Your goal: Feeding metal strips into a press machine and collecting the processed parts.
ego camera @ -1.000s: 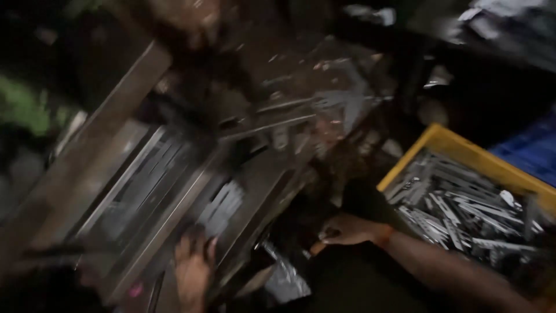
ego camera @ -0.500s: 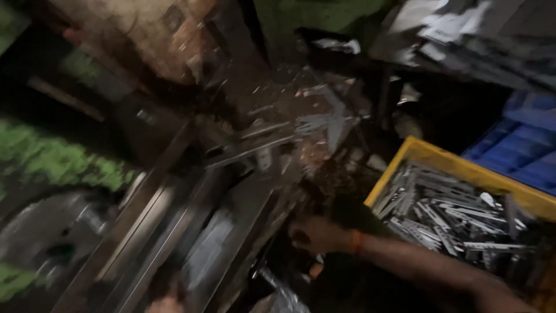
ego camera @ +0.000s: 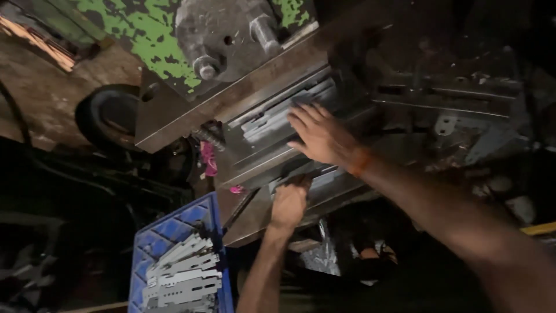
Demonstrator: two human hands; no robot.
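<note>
My right hand (ego camera: 320,134) lies flat with fingers spread on long grey metal strips (ego camera: 272,119) that rest on the slanted bed of a press machine (ego camera: 243,87). An orange band circles its wrist. My left hand (ego camera: 289,201) is lower down, fingers curled over the front edge of the metal bed (ego camera: 255,220); I cannot make out anything held in it beyond that edge. A blue plastic crate (ego camera: 174,232) with several flat slotted metal strips (ego camera: 184,275) stands at the lower left, apart from both hands.
The machine body (ego camera: 139,29) has chipped green paint and two protruding steel pins. A dark wheel or belt (ego camera: 107,116) sits to its left. Metal brackets and scraps (ego camera: 457,116) lie at the right. A yellow edge (ego camera: 538,229) shows at far right.
The view has swung left: the yellow crate has left the frame and a blue crate has come in. My right hand has moved up onto the metal strips on the machine bed.
</note>
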